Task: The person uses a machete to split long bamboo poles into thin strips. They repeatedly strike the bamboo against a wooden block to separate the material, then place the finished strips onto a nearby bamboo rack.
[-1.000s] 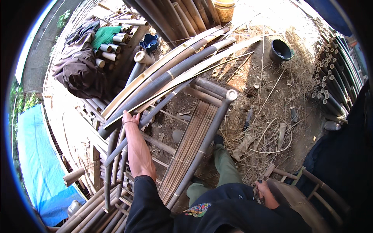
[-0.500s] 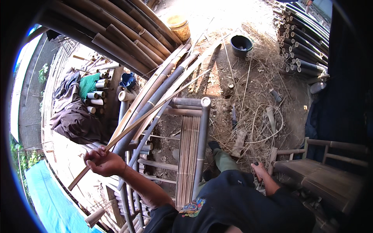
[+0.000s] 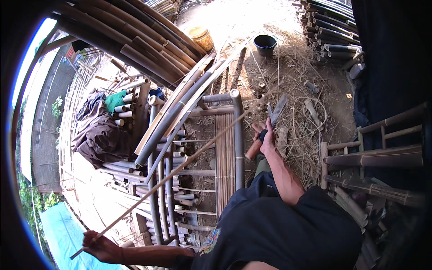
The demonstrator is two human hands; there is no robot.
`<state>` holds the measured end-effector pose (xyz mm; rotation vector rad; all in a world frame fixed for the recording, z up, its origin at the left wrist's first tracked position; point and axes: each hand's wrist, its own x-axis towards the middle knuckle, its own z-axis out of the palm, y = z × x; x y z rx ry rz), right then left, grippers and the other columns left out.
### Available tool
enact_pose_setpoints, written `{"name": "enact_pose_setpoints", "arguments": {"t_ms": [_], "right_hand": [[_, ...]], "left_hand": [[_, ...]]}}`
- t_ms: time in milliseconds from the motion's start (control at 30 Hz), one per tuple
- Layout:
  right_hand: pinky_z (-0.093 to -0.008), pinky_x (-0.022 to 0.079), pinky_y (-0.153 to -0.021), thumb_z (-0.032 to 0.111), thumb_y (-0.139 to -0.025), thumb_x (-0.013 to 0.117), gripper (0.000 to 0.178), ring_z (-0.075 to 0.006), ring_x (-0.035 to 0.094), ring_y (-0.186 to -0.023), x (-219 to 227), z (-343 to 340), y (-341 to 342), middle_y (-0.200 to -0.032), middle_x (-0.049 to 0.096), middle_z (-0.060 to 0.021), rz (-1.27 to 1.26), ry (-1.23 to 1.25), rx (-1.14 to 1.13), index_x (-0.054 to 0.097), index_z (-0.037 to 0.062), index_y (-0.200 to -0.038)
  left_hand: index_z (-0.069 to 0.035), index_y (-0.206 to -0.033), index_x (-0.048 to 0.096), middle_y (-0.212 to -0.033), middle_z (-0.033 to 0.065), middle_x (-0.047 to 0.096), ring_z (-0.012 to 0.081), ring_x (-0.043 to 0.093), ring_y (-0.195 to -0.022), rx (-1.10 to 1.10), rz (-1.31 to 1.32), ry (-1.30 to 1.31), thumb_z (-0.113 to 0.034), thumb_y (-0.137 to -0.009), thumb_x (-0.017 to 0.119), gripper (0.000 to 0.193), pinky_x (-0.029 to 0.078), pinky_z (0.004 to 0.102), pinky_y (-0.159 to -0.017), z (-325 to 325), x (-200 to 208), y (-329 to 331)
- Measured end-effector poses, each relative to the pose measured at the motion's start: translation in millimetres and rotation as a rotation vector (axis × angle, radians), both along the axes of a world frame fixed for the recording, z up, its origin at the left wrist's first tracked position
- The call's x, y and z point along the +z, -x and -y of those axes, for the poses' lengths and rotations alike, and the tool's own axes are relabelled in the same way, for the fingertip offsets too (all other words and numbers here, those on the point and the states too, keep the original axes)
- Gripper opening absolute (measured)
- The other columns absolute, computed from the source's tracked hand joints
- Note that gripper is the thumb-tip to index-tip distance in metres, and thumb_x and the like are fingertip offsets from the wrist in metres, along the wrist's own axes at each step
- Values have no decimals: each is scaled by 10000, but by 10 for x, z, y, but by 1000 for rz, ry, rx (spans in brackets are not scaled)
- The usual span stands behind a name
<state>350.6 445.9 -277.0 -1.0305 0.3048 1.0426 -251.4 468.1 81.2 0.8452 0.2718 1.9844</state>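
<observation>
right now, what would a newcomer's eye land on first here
Probably the long, thin bamboo strip slanting across the view, its lower end in the left hand. Next, the knife in the right hand, near the middle, then the bright blue tarp at lower left.

Dark bamboo poles are stacked far right. A black bucket is set to their left, a yellow bucket farther left. A blue tarp is spread near left.
</observation>
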Motion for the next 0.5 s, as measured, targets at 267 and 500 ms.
{"name": "enact_pose_setpoints", "arguments": {"t_ms": [267,500], "right_hand": [[-293,439,-407,291,-862,704,245,-131,537,-486,-346,793,478,-722,656,-90,28,228,21,595,75,-825],[-261,466,-439,289,-862,705,264,-113,554,-478,154,1113,871,-688,653,-85,389,229,284,597,55,-800]], "left_hand": [[8,-1008,529,-900,135,549,228,529,-778,825,131,938,-288,-966,549,299,466,342,-737,1917,-2051,1817],[76,-1375,376,-1422,266,389,371,356,-1333,676,-1774,1058,-259,-945,549,571,295,428,-1114,1277,-2130,-768]]}}
